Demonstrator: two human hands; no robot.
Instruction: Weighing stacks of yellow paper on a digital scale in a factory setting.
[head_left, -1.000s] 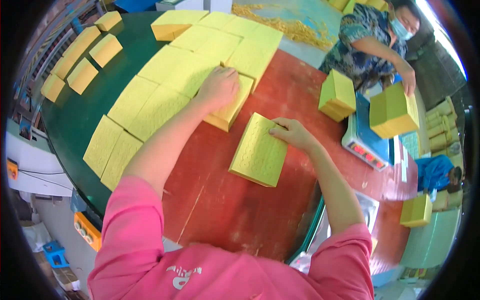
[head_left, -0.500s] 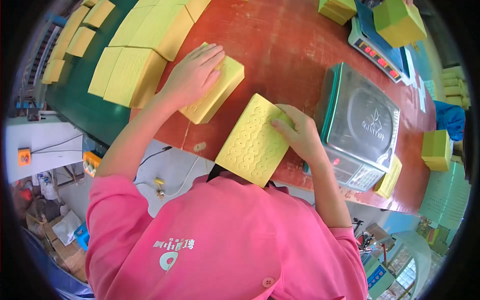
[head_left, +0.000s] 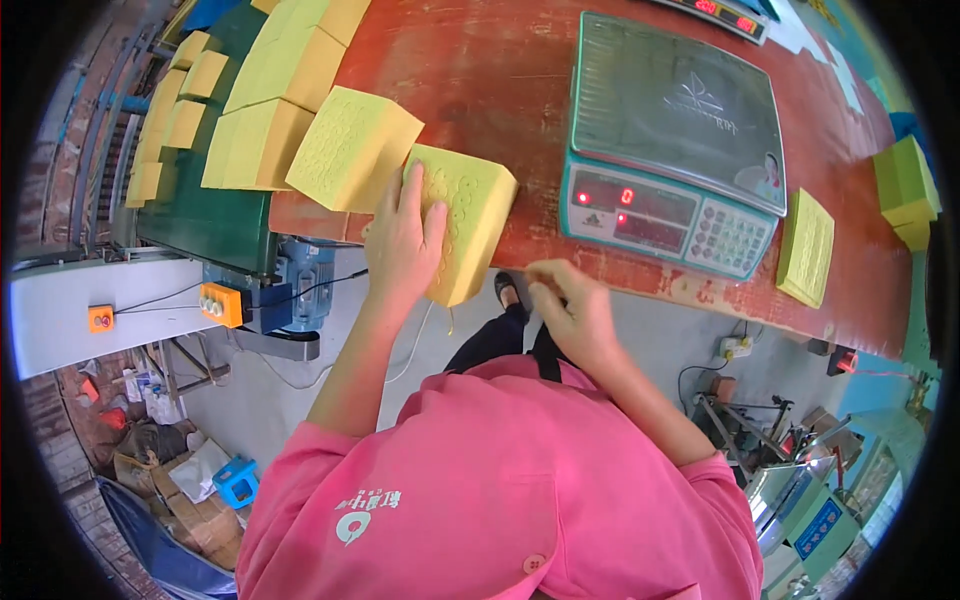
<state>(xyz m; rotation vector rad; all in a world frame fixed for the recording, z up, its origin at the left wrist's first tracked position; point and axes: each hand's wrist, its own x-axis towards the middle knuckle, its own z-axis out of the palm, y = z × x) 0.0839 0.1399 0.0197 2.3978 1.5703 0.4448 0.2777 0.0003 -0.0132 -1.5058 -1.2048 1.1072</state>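
Observation:
My left hand grips a thick block of yellow paper with a pressed coin pattern on top. Fingers and thumb lie over its left part, and the block sits at the front edge of the red table. Against its upper left side leans a second yellow paper block, tilted and close to a row of the same blocks. Near the table's front edge, right of the held block, my right hand is loosely curled, with nothing visible in it.
A digital scale with a glassy dark platter stands on the red table. Yellow blocks lie right of it and at the far right. A green conveyor belt carries further blocks at left. A second scale's display shows at the top.
The block my right hand held is now in my left hand. The block formerly under my left hand now sits farther left by the row. My right hand has come off, and the view has shifted.

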